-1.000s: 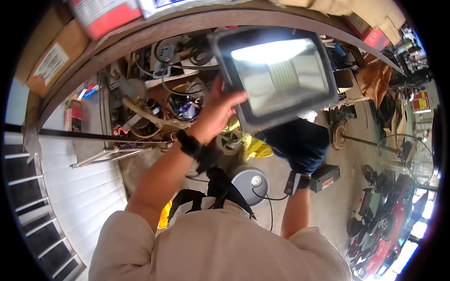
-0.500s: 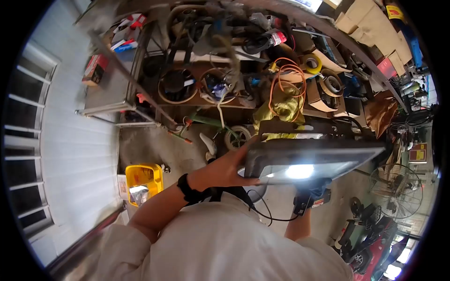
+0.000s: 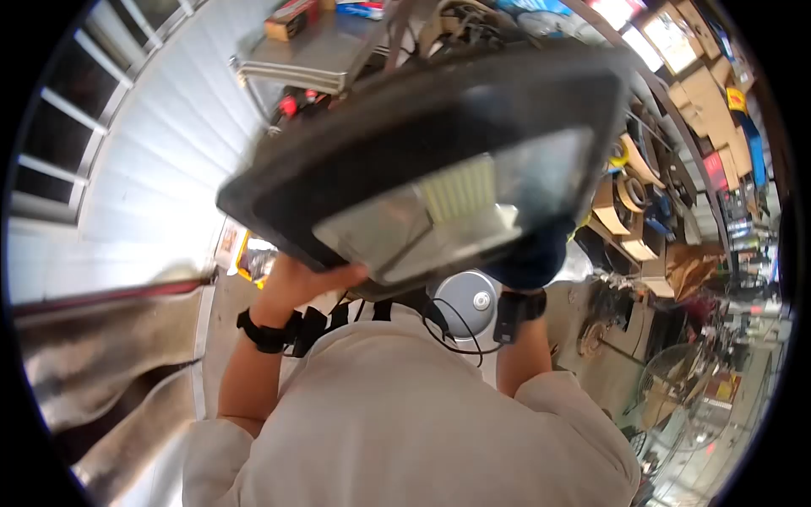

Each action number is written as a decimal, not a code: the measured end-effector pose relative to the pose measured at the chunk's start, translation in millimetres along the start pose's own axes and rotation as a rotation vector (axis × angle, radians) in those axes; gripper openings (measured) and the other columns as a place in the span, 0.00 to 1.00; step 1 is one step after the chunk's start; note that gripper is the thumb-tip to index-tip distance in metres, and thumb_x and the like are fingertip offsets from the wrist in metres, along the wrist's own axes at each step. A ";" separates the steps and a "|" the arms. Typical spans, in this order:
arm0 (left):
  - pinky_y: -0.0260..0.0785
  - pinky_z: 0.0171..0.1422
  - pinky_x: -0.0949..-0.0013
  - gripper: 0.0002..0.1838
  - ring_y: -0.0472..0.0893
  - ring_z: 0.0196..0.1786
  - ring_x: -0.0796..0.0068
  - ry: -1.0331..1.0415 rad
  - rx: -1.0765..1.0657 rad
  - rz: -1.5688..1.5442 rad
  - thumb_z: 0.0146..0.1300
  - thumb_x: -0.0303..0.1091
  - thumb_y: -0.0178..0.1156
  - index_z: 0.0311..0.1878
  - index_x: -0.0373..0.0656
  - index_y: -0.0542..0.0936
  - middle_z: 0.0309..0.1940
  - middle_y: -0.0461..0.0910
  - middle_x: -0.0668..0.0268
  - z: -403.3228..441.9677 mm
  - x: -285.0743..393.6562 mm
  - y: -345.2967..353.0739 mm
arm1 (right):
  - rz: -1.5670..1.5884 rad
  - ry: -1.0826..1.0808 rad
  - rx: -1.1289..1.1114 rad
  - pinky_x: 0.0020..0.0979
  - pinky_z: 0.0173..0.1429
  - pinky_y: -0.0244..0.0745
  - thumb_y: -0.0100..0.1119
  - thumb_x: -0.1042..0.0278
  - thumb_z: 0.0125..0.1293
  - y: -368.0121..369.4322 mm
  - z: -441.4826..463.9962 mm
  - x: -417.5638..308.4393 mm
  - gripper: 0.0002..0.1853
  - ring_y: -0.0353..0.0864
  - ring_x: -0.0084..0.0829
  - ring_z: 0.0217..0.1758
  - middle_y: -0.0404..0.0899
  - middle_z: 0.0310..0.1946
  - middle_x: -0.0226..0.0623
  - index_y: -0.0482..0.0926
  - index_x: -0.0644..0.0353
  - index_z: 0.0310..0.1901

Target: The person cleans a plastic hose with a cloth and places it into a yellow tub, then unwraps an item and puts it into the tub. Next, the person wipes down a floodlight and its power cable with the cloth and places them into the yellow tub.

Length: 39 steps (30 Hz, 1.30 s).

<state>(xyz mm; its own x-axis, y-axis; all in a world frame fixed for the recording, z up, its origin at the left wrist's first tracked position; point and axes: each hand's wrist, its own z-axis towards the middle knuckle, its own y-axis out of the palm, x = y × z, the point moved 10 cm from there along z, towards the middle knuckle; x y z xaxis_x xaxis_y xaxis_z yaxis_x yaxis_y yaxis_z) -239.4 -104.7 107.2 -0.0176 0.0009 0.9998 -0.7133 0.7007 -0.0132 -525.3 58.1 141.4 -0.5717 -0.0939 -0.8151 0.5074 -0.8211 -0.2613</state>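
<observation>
Black casing borders the lamp, which I follow remotely through the head view. It appears just above the grey disc, tilted, its right end higher. Compared with half a second ago, the lamp has turned from a steeply foreshortened pose to show more of its front; the view has also swung, placing the metal table above and left of the disc. I judge that the front now meets the eye more fully, with the load kept on both sides. Behind the glass lies a yellow, ridged panel; motion blur softens the casing. Left of the disc, the left hand pinches the lamp's rim, thumb on the front, fingers hidden. Right of it, the right hand has a dark blue covering; I cannot tell its grip.
</observation>
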 end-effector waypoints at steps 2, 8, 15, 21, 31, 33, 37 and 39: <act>0.68 0.59 0.67 0.34 0.75 0.54 0.71 0.023 0.121 -0.223 0.48 0.29 0.74 0.59 0.35 0.71 0.52 0.77 0.63 -11.4 0.8 -24.4 | 0.117 0.010 -0.088 0.37 0.60 0.59 0.67 0.65 0.50 40.8 -3.1 -6.5 0.34 0.64 0.43 0.56 0.64 0.53 0.46 0.63 0.67 0.56; 0.67 0.61 0.67 0.29 0.75 0.56 0.69 -0.003 0.363 -0.618 0.53 0.24 0.64 0.60 0.36 0.69 0.53 0.76 0.62 -52.4 -17.8 -73.9 | 0.413 0.050 -0.222 0.37 0.65 0.57 0.66 0.66 0.52 138.0 3.9 -30.5 0.36 0.61 0.44 0.62 0.61 0.58 0.49 0.60 0.69 0.60; 0.71 0.54 0.71 0.26 0.77 0.52 0.72 -0.090 0.599 -0.747 0.54 0.24 0.62 0.58 0.36 0.70 0.50 0.77 0.62 -87.1 -61.3 -105.1 | 0.521 0.005 -0.563 0.38 0.71 0.53 0.65 0.67 0.54 225.5 -24.6 -86.6 0.39 0.58 0.46 0.69 0.58 0.65 0.53 0.57 0.71 0.65; 0.74 0.46 0.73 0.31 0.80 0.44 0.72 -0.007 0.811 -0.783 0.53 0.19 0.60 0.62 0.39 0.63 0.46 0.78 0.61 -89.2 -88.9 -113.0 | 0.490 -0.593 -0.979 0.41 0.75 0.48 0.63 0.65 0.57 309.6 -118.5 -151.3 0.42 0.49 0.49 0.75 0.48 0.71 0.55 0.51 0.71 0.69; 0.75 0.46 0.72 0.38 0.81 0.41 0.71 -0.370 0.857 -0.445 0.47 0.18 0.65 0.63 0.38 0.61 0.43 0.79 0.61 -85.3 -113.4 -92.2 | 0.099 -0.346 -0.793 0.46 0.74 0.49 0.54 0.62 0.63 343.6 -101.5 -16.3 0.33 0.47 0.55 0.75 0.52 0.69 0.58 0.59 0.69 0.66; 0.74 0.48 0.72 0.40 0.81 0.42 0.70 -0.387 0.813 -0.314 0.46 0.18 0.65 0.64 0.36 0.60 0.43 0.79 0.59 -76.5 -106.0 -89.3 | -0.022 -0.259 -0.660 0.47 0.75 0.45 0.53 0.58 0.64 354.6 -112.5 26.7 0.34 0.41 0.54 0.76 0.50 0.70 0.58 0.57 0.67 0.68; 0.74 0.49 0.70 0.41 0.81 0.43 0.71 -0.428 0.754 -0.123 0.46 0.19 0.65 0.65 0.33 0.58 0.42 0.80 0.56 -65.3 -103.7 -94.2 | 0.592 0.247 -0.862 0.49 0.74 0.43 0.53 0.53 0.63 365.5 -133.2 6.9 0.37 0.38 0.54 0.77 0.47 0.71 0.59 0.54 0.63 0.70; 0.71 0.52 0.71 0.37 0.80 0.46 0.70 -0.391 0.756 -0.163 0.47 0.19 0.61 0.64 0.33 0.61 0.45 0.80 0.58 -56.4 -90.6 -90.0 | 0.463 -0.077 -0.892 0.49 0.74 0.44 0.53 0.55 0.63 348.9 -110.6 -34.1 0.37 0.40 0.52 0.77 0.46 0.72 0.57 0.54 0.62 0.70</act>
<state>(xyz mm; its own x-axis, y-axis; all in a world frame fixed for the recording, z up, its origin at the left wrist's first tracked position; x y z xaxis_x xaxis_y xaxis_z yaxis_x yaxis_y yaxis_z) -134.1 -127.6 18.4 -0.0149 -0.4006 0.9161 -0.9999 0.0083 -0.0127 -257.4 -162.9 20.9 -0.2196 -0.3587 -0.9073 0.9694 0.0241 -0.2442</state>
